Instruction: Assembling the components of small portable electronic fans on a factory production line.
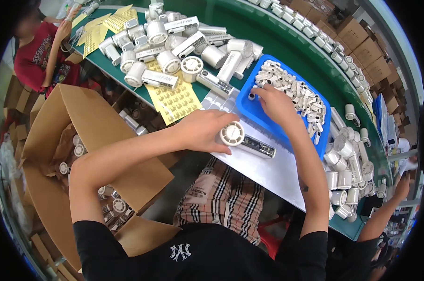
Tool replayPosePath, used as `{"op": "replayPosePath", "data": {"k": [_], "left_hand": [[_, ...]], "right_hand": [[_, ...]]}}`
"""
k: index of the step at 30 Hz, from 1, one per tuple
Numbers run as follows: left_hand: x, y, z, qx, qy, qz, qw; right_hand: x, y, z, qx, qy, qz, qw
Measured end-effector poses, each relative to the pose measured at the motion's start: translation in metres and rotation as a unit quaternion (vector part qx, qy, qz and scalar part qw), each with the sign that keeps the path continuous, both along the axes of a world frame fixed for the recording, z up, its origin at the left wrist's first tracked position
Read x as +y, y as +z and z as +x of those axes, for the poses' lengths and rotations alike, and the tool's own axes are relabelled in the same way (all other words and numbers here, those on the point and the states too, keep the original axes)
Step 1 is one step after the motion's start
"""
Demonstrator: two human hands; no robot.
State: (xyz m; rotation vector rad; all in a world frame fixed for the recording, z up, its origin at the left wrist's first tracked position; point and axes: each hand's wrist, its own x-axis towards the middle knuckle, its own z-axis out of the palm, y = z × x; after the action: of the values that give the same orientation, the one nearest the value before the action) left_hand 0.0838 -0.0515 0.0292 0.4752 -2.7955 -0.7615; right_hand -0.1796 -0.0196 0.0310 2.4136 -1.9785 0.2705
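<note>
My left hand (203,131) is wrapped round the head of a white handheld fan (232,134) above the grey metal work surface. The fan's handle points right, and its uncovered side shows dark inner parts. My right hand (276,107) reaches over the near left part of a blue tray (264,122). Its thumb and fingers pinch at a small white plastic part (252,97) with a dark end, near the tray's left wall. Many similar small white parts (287,83) are heaped in the tray.
White handheld fans (167,61) lie piled at the far left on yellow sticker sheets (174,102); more fans (348,164) are heaped at the right. An open cardboard box (99,126) holding fans stands at my left. Other people (38,61) work at both sides. A conveyor (315,35) carries white pieces behind.
</note>
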Motion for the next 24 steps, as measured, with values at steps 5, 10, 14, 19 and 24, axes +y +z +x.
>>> {"op": "replayPosePath", "data": {"k": [5, 10, 14, 19, 24], "left_hand": [[-0.001, -0.005, -0.002, 0.059, -0.036, -0.019, 0.997], [0.001, -0.005, 0.001, 0.059, -0.057, -0.003, 0.997], [0.004, -0.011, 0.002, 0.110, -0.053, -0.018, 0.992], [0.011, -0.017, -0.008, 0.116, -0.070, -0.018, 0.991], [0.014, -0.012, -0.006, 0.111, -0.046, -0.009, 0.993]], "right_hand": [[-0.007, -0.004, 0.005, -0.003, -0.016, -0.005, 1.000], [0.003, 0.006, 0.006, -0.081, 0.026, -0.044, 0.995], [0.042, 0.015, 0.018, -0.282, -0.040, -0.118, 0.951], [0.104, 0.021, 0.043, -0.348, -0.065, -0.027, 0.935], [0.120, 0.005, 0.053, -0.300, -0.010, -0.037, 0.953]]}}
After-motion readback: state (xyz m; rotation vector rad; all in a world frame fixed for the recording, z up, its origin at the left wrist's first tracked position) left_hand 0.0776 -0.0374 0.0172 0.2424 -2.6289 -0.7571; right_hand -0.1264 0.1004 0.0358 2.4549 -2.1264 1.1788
